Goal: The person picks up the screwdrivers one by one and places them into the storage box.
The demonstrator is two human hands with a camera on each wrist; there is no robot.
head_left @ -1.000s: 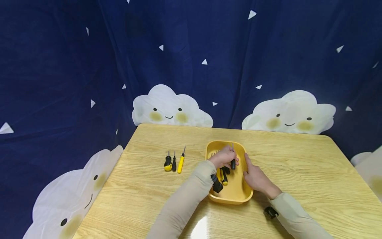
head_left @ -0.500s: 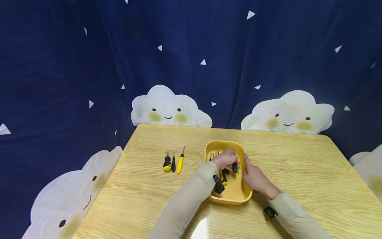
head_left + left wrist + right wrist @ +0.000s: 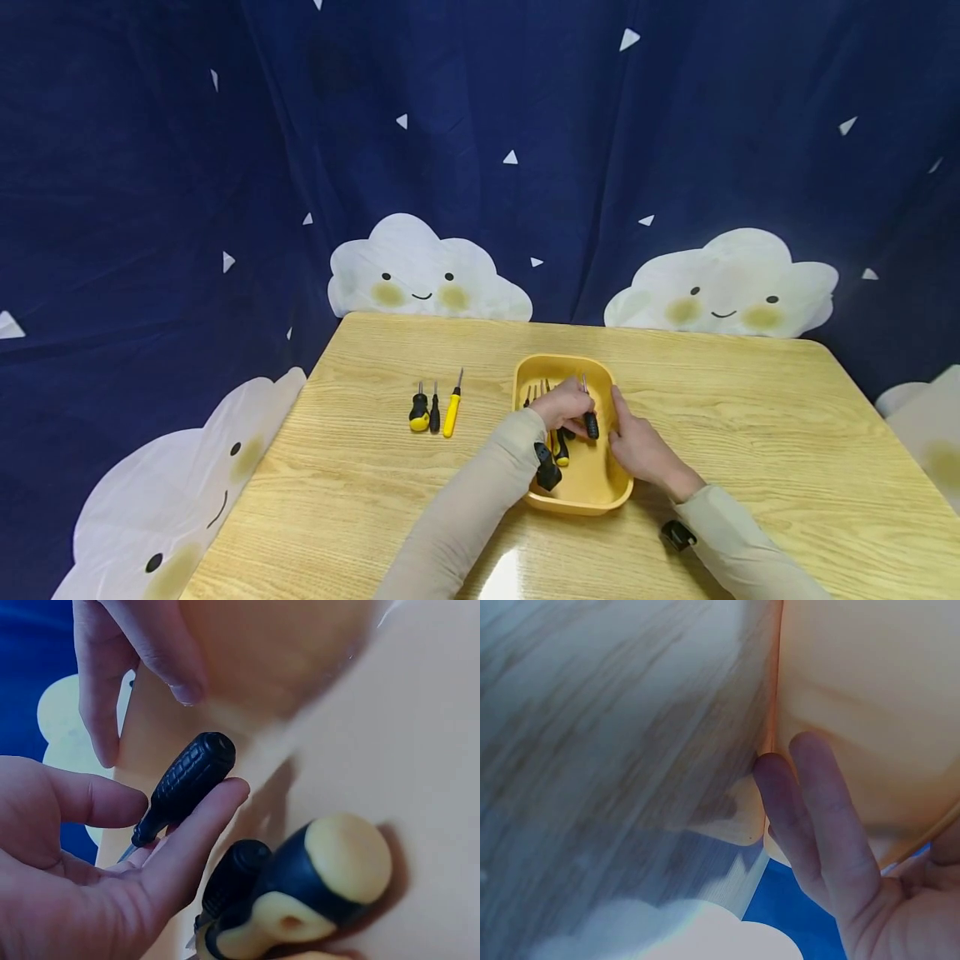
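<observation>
Over the yellow plastic bin, my left hand holds a screwdriver with a black ribbed handle between thumb and fingers. In the left wrist view the screwdriver has its handle end pointing up, and most of its shaft is hidden by the hand. Several more screwdrivers lie along the bin's left side, one with a black-and-yellow handle, partly covered by my left hand and wrist. My right hand grips the bin's right wall, thumb inside and fingers along the outer side.
Left of the bin, three screwdrivers lie in a row on the wooden table: a stubby black-and-yellow one, a small black one and a long yellow one. A blue cloud-print curtain hangs behind the table.
My left hand has brought the screwdriver slightly nearer to me inside the bin, and its handle has tilted. My right hand keeps its place on the wall.
</observation>
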